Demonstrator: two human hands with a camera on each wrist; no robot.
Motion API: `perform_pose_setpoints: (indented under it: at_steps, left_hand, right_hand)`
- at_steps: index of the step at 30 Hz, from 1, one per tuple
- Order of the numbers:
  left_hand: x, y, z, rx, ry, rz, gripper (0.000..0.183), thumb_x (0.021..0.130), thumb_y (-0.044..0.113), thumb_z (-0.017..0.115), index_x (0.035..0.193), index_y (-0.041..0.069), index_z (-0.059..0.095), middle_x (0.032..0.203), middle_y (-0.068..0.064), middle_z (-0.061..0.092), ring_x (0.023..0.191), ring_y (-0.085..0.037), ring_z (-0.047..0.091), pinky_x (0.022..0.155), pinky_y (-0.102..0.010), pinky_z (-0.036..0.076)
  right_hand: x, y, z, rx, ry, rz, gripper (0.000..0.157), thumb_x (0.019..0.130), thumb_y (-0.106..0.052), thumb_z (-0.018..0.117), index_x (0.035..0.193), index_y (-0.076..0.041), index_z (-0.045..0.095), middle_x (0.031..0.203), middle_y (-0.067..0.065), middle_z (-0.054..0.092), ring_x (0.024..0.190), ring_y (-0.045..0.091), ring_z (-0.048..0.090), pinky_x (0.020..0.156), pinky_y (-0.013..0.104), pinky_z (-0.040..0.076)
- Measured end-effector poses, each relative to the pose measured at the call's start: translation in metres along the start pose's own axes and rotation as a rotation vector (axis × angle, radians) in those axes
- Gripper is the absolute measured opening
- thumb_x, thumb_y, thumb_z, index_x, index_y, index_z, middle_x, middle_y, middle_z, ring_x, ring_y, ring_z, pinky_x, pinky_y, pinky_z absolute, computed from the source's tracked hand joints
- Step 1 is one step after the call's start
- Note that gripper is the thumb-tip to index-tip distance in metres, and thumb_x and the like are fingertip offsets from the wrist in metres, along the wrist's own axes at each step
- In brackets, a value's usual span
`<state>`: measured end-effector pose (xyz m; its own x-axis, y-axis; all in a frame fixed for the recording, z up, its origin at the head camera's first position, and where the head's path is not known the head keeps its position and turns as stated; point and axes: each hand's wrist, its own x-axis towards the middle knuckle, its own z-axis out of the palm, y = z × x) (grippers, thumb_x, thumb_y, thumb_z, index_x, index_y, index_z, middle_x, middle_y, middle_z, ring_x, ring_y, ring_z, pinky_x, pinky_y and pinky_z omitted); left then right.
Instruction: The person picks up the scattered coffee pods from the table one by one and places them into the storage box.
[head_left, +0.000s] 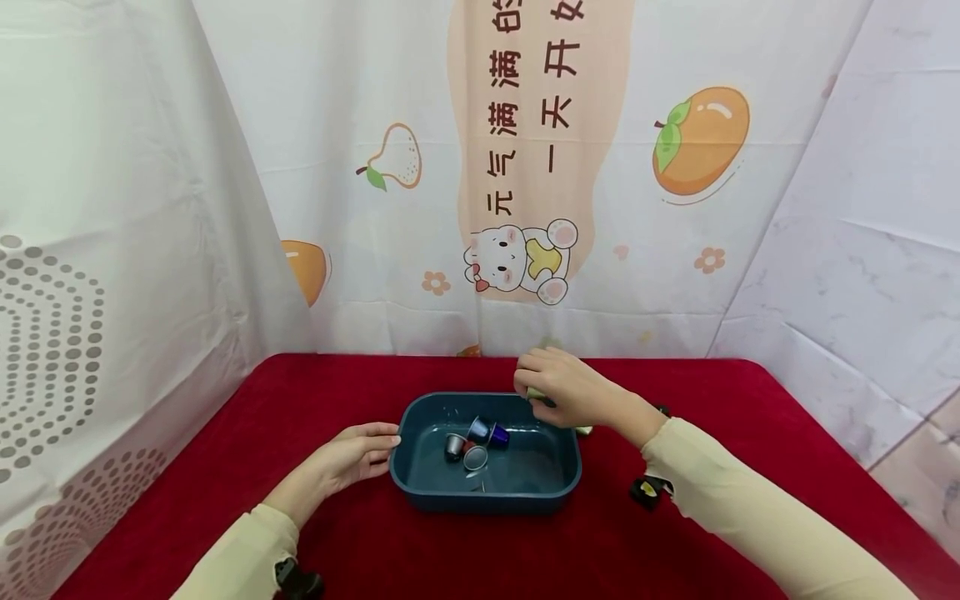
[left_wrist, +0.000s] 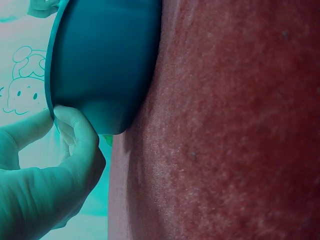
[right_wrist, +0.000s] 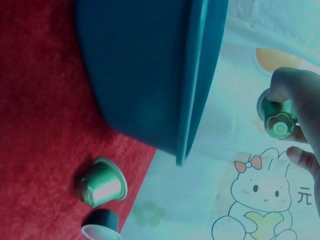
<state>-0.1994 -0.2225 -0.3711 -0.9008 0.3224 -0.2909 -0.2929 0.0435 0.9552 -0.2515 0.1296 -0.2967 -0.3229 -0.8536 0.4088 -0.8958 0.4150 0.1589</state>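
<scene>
A dark blue plastic basin [head_left: 487, 502] stands on the red cloth. My left hand [head_left: 348, 457] pinches its left rim between thumb and fingers, as the left wrist view [left_wrist: 60, 165] shows. My right hand [head_left: 566, 387] is raised over the basin's far right corner. It grips a green coffee capsule [right_wrist: 279, 117], mostly covered by the fingers in the head view. Inside the basin lie several capsules: a silver-and-black one [head_left: 453, 447], a light blue one [head_left: 478, 429], a dark blue one [head_left: 498, 436] and one with its silver lid [head_left: 476, 457] up. Something reddish shows among them.
Right of the basin, a green capsule [right_wrist: 102, 184] lies on its side on the cloth. Beside it is a darker capsule with a pale lid [right_wrist: 102, 232]. A printed white curtain [head_left: 390, 317] hangs behind the table. Black devices [head_left: 300, 581] are strapped to both wrists.
</scene>
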Motion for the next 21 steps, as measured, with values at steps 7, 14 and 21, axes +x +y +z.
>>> perform_pose_setpoints:
  at_steps: [7, 14, 21]
  left_hand:
    - [0.001, 0.001, -0.001, 0.0, 0.0, 0.002, 0.041, 0.096, 0.017, 0.058, 0.129, -0.003, 0.044, 0.093, 0.007, 0.064, 0.082, -0.004, 0.064, 0.079, -0.021, 0.055]
    - [0.0, 0.0, 0.0, -0.003, 0.009, 0.001, 0.042, 0.095, 0.017, 0.059, 0.129, -0.003, 0.044, 0.093, 0.007, 0.064, 0.082, -0.004, 0.064, 0.079, -0.021, 0.054]
    - [0.0, -0.001, 0.0, 0.0, 0.004, 0.003, 0.039, 0.095, 0.017, 0.059, 0.127, -0.001, 0.045, 0.093, 0.007, 0.063, 0.083, -0.004, 0.064, 0.079, -0.021, 0.054]
  right_hand:
    - [0.014, -0.002, 0.001, -0.012, -0.007, -0.035, 0.02, 0.076, -0.018, 0.075, 0.086, -0.021, 0.058, 0.088, -0.005, 0.057, 0.086, 0.009, 0.051, 0.078, 0.025, 0.048]
    - [0.023, -0.009, 0.002, -0.012, -0.056, -0.037, 0.018, 0.078, -0.021, 0.074, 0.088, -0.02, 0.06, 0.088, -0.004, 0.058, 0.087, 0.01, 0.052, 0.079, 0.025, 0.047]
    - [0.031, -0.013, 0.003, -0.02, -0.099, -0.043, 0.015, 0.079, -0.021, 0.072, 0.089, -0.02, 0.06, 0.087, -0.005, 0.059, 0.088, 0.01, 0.052, 0.079, 0.025, 0.047]
